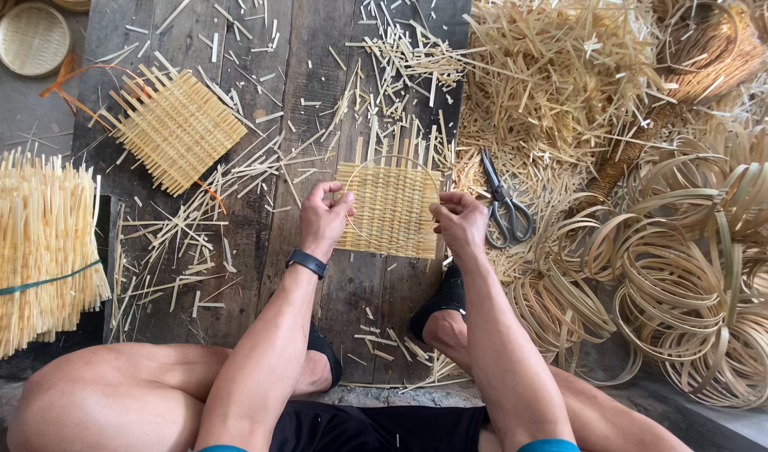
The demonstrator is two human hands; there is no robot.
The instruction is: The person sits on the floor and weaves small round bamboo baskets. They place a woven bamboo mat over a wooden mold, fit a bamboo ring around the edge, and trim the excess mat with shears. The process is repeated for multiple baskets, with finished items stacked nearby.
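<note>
Both hands are on the woven bamboo mat (390, 209) now, which lies flat on the dark plank floor (258, 226) just ahead of the person's crossed legs. The left hand (323, 219) pinches the mat's left edge together with a thin bamboo ring (394, 159) laid on top of it; the right hand (459, 222) has its fingers (444, 209) clenched on the right edge, on that same ring.

Here is the risk as I judge it: the ring is springy, and if either pinch eases it could snap off centre or jump clear of the weave. The loose strip ends sticking out beyond the fingers could also slide out of the mat if it gets tugged sideways.

Counting: two woven mats, one in hand and a second mat (176, 125) well off to the left beyond the left hand. One pair of scissors (503, 205), just right of the right hand. One tied bundle of strips (34, 251) far left (a green band round it). One round woven lid (31, 38) at top left. The coiled bamboo hoops (693, 276) on the right are too many and too overlapped to count, as are the offcuts (560, 75).
</note>
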